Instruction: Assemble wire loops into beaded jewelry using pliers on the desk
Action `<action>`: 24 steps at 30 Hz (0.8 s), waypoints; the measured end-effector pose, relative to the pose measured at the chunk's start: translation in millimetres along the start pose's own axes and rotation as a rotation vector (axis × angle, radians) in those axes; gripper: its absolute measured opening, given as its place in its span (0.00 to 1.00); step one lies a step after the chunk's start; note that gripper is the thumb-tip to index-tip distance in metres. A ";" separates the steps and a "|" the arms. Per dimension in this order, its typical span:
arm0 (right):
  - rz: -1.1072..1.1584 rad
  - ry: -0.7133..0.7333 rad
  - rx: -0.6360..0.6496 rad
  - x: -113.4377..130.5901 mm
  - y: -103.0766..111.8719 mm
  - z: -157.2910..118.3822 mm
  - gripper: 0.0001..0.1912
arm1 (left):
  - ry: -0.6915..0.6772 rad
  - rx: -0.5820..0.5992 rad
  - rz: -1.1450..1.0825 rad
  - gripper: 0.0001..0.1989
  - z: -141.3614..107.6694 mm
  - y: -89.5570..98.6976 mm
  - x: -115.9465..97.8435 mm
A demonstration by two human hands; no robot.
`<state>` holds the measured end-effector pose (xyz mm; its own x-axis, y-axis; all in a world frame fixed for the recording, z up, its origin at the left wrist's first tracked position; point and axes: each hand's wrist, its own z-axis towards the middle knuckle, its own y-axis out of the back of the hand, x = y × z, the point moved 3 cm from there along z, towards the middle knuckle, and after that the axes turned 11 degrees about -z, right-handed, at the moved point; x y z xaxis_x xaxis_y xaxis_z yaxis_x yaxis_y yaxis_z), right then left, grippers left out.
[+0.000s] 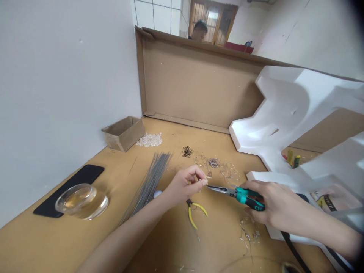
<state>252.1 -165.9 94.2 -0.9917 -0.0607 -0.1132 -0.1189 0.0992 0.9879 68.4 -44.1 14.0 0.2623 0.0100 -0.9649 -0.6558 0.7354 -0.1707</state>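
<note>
My right hand (267, 201) is wrapped around the teal and black handles of long-nose pliers (224, 190). Their jaws point left, with the tips at the fingers of my left hand (187, 184). Thumb and index finger of that hand are pinched on a small, thin piece, too fine to name; it may be wire. Below the left hand, yellow-handled pliers (196, 214) lie on the table, their head partly hidden. A bundle of straight grey wires (152, 178) lies to the left, partly behind my left forearm. Beyond my hands are small black rings (187, 151) and a tangle of bent metal wire pieces (214, 162).
A glass bowl of liquid (82, 201) overlaps a black slab (71, 187) at left. Farther back are a small cardboard box (123, 133) and clear beads (149, 139). White foam packing (284, 102) borders the right, a cardboard wall (199, 83) the back. A person (200, 31) is beyond it.
</note>
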 end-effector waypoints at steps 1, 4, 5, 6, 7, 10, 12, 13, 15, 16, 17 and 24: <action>0.006 0.008 -0.002 -0.5 -0.6 -0.3 0.08 | 0.005 0.004 -0.019 0.09 0.3 0.1 -0.4; 0.020 0.038 -0.019 -1.1 -1.9 -0.9 0.08 | 0.022 0.032 -0.088 0.11 1.4 0.4 0.1; 0.021 0.045 -0.024 -1.0 -2.1 -1.0 0.09 | 0.025 0.048 -0.107 0.11 1.6 0.5 0.7; 0.019 0.047 -0.026 -0.8 -2.2 -1.1 0.09 | 0.026 0.066 -0.119 0.11 1.6 0.6 1.5; 0.016 0.045 -0.024 -0.5 -2.3 -1.2 0.10 | 0.025 0.084 -0.125 0.10 1.6 0.7 2.2; 0.002 0.027 0.005 0.5 -2.3 -1.4 0.12 | 0.020 0.121 -0.121 0.09 0.8 1.0 3.4; -0.003 0.018 0.017 1.1 -2.0 -1.3 0.12 | 0.025 0.130 -0.117 0.09 0.2 0.9 3.3; -0.002 0.017 0.018 1.4 -1.8 -1.2 0.11 | 0.029 0.133 -0.114 0.08 0.0 0.7 3.0; 0.005 0.018 0.019 1.8 -1.4 -1.2 0.09 | 0.040 0.135 -0.099 0.08 -0.2 0.4 1.9; 0.011 0.021 0.021 2.0 -1.4 -1.2 0.08 | 0.043 0.132 -0.088 0.08 -0.3 0.2 1.0; 0.018 0.024 0.023 2.1 -1.6 -1.2 0.08 | 0.043 0.129 -0.075 0.08 -0.3 0.0 0.0; 0.039 0.035 0.083 3.7 -3.7 -1.4 0.05 | -0.024 0.112 0.048 0.07 -3.2 -3.5 -9.3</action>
<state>248.9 -167.9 90.2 -0.9935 -0.0900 -0.0694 -0.0850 0.1840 0.9792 65.9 -49.0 22.9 0.2501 0.0626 -0.9662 -0.5855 0.8045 -0.0994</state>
